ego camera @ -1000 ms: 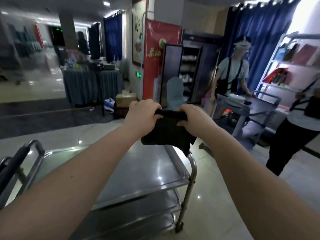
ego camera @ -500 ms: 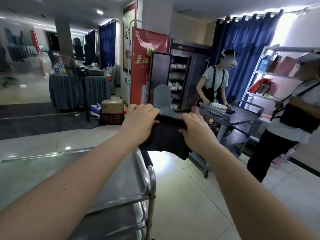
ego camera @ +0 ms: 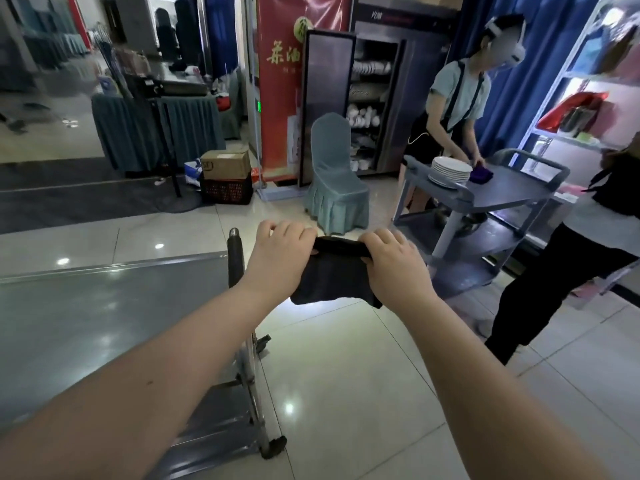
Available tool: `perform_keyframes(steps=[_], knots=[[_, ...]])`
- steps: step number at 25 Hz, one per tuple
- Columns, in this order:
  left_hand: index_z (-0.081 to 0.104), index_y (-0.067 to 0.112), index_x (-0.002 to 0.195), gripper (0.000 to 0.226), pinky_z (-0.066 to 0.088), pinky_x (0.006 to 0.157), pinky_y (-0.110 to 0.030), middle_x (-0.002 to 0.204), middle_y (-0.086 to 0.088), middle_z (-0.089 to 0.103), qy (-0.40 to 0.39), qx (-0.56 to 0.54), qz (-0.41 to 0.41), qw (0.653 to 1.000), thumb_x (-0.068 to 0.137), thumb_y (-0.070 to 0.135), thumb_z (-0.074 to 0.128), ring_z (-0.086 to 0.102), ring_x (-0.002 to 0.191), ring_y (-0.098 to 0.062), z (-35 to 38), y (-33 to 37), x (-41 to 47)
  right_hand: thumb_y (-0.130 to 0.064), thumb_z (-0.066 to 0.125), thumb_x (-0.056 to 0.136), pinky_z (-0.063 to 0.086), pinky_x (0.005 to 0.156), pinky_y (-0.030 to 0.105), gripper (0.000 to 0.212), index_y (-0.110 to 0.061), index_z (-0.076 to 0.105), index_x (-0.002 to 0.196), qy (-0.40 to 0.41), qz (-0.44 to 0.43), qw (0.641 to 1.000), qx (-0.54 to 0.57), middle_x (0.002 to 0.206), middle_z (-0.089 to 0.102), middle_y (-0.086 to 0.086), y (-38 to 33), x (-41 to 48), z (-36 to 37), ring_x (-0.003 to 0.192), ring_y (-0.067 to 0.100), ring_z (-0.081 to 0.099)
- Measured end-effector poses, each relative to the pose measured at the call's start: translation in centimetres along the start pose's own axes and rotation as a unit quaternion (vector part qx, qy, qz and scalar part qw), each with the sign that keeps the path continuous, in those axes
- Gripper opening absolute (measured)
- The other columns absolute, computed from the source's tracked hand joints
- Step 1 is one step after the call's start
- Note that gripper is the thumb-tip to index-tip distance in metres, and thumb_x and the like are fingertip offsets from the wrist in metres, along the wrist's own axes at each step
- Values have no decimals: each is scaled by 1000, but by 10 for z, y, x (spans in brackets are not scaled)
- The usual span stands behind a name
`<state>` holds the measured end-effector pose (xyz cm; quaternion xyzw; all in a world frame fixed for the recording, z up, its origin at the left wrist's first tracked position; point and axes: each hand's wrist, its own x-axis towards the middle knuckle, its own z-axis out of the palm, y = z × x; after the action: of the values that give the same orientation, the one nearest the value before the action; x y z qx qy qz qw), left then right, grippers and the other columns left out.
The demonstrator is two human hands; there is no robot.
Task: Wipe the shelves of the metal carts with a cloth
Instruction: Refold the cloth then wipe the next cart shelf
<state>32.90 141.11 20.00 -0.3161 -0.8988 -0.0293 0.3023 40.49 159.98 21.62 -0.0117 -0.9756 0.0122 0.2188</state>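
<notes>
A dark cloth (ego camera: 330, 275) hangs in the air in front of me, stretched between both hands over the tiled floor. My left hand (ego camera: 277, 252) grips its left top edge and my right hand (ego camera: 394, 263) grips its right top edge. The metal cart (ego camera: 104, 306) lies to the left and below, its shiny top shelf bare and its black-gripped handle post (ego camera: 234, 258) just left of my left hand. A lower shelf (ego camera: 214, 420) shows under my left forearm. The cloth is to the right of the cart and does not touch it.
A second grey cart (ego camera: 512, 192) stands at the right with a stack of white plates (ego camera: 449, 170) and a purple cloth; one person (ego camera: 457, 98) works at it, another (ego camera: 571, 265) stands at the far right. A covered chair (ego camera: 334, 178) and boxes (ego camera: 225, 164) stand ahead.
The view has swung right and down: the cart has slid to the left of the frame and my hands with the cloth have moved off its shelf, over the floor.
</notes>
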Motion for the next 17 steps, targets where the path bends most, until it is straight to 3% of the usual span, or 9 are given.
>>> perform_keyframes(steps=[4, 9, 17], knots=[[57, 22, 115, 22, 33, 90, -36, 103, 3, 60, -9, 16, -17, 1000, 94, 15, 55, 56, 96, -22, 70, -23, 59, -12, 52, 94, 39, 88, 37, 25, -17, 56, 119, -12, -33, 999, -4, 113, 56, 2, 30, 73, 53, 102, 26, 47], [58, 19, 115, 24, 31, 94, -37, 103, 1, 59, -40, -23, -38, 998, 104, 23, 37, 54, 95, -23, 158, -47, 121, -17, 48, 96, 40, 90, 36, 26, -21, 53, 121, -73, -56, 995, -36, 113, 55, -2, 67, 160, 113, 102, 23, 47], [66, 21, 104, 16, 29, 92, -38, 95, 2, 62, -89, -47, -100, 990, 98, 29, 53, 56, 87, -23, 288, -73, 227, -23, 50, 90, 34, 89, 37, 25, -20, 57, 113, -107, -44, 993, 8, 107, 57, -4, 136, 288, 230, 101, 22, 46]])
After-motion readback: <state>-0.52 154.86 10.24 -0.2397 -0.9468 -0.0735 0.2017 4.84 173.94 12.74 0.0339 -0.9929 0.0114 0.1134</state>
